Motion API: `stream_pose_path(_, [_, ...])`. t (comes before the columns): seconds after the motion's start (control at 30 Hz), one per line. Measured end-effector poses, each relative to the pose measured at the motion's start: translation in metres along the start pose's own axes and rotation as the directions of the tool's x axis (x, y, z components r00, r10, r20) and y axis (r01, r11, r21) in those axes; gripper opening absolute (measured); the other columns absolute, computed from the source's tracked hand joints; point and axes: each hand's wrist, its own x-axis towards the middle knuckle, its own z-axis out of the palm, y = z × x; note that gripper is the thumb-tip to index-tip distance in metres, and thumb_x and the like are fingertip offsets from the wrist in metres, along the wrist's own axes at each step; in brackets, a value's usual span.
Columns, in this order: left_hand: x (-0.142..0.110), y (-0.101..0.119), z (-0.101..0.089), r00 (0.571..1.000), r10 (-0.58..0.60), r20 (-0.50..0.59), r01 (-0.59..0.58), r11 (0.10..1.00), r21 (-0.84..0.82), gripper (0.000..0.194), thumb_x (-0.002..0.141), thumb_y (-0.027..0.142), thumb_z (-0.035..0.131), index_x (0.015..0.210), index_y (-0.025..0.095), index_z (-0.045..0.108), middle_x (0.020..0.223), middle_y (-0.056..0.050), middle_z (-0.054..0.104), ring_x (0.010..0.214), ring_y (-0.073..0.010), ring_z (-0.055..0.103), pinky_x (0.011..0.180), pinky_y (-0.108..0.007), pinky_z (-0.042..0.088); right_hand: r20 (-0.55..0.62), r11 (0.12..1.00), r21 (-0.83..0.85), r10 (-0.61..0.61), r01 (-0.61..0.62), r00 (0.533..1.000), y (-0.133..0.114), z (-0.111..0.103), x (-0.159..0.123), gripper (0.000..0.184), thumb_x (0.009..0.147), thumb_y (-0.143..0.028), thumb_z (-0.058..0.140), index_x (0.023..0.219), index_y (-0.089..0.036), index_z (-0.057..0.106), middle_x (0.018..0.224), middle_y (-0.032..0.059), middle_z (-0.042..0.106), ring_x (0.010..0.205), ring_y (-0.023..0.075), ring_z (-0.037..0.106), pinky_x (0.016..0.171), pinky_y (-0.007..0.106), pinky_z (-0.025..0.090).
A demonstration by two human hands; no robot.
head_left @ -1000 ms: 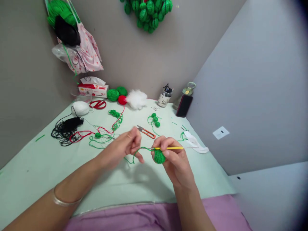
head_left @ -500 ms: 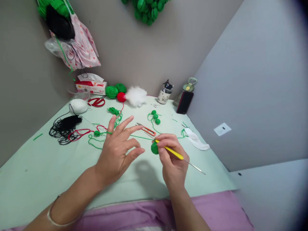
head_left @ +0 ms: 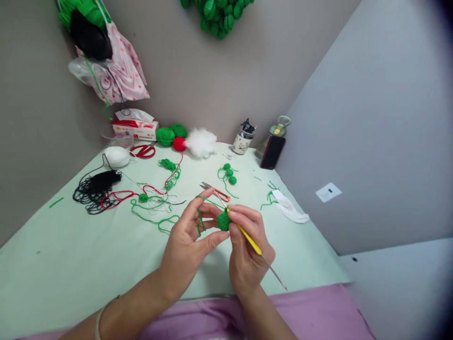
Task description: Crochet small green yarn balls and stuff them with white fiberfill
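Observation:
A small round green crocheted piece [head_left: 222, 221] sits between my two hands above the table. My left hand [head_left: 186, 252] pinches its left side between thumb and fingers, with green yarn [head_left: 200, 221] looped round the fingers and a strand running from the raised index finger to the work. In my right hand [head_left: 252, 259] is a crochet hook [head_left: 252, 241] with a yellow handle, its front tip at the top of the piece. The right fingertips also touch the piece's right edge. Just behind the hands lie orange thread snips [head_left: 222, 194], partly covered.
Loose yarn in black [head_left: 97, 189], red [head_left: 118, 198] and green covers the table's left side. Green yarn balls [head_left: 165, 136], a red ball [head_left: 179, 144], white stuffing [head_left: 201, 143], a tissue box [head_left: 145, 131], red scissors [head_left: 144, 151], a cup [head_left: 241, 141] and a phone [head_left: 272, 152] line the back.
My left hand has moved right and closed from spread fingers onto the green crocheted piece, yarn now round its fingers. My right hand has shifted slightly down, still holding the hook.

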Motion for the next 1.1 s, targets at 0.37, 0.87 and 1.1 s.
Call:
stream_pose_path(0.37, [-0.005, 0.0, 0.003, 0.993, -0.083, 0.088, 0.085, 0.996, -0.02, 0.054, 0.084, 0.025, 0.081, 0.135, 0.034, 0.064, 0.103, 0.001, 0.069, 0.11, -0.0181, 0.06, 0.106, -0.031, 0.043, -0.198, 0.997, -0.021, -0.078, 0.075, 0.977, 0.001, 0.014, -0.011, 0.036, 0.1, -0.018, 0.059, 0.119, -0.045, 0.073, 0.104, 0.0054, 0.068, 0.103, 0.0247, 0.065, 0.087, 0.047, 0.054])
stream_pose_path(0.87, [-0.003, 0.004, 0.011, 0.979, -0.192, -0.073, 0.178, 0.97, -0.163, 0.067, 0.071, 0.01, 0.086, 0.131, 0.031, 0.065, 0.092, 0.004, 0.069, 0.093, -0.014, 0.066, 0.089, -0.025, 0.052, -0.165, 0.995, 0.094, 0.04, -0.025, 0.985, -0.001, 0.017, -0.006, 0.027, 0.098, -0.02, 0.061, 0.109, -0.039, 0.078, 0.098, 0.0048, 0.073, 0.098, 0.0237, 0.065, 0.085, 0.044, 0.054])
stream_pose_path(1.1, [-0.001, 0.01, 0.001, 0.995, -0.101, -0.019, 0.099, 0.992, -0.079, 0.058, 0.08, 0.02, 0.083, 0.133, 0.035, 0.065, 0.102, 0.002, 0.065, 0.095, -0.0156, 0.066, 0.086, -0.029, 0.057, -0.074, 0.923, 0.316, 0.257, -0.221, 0.964, 0.004, 0.007, 0.003, 0.016, 0.096, -0.03, 0.067, 0.106, -0.036, 0.079, 0.095, 0.0036, 0.075, 0.083, 0.0187, 0.067, 0.072, 0.034, 0.055])
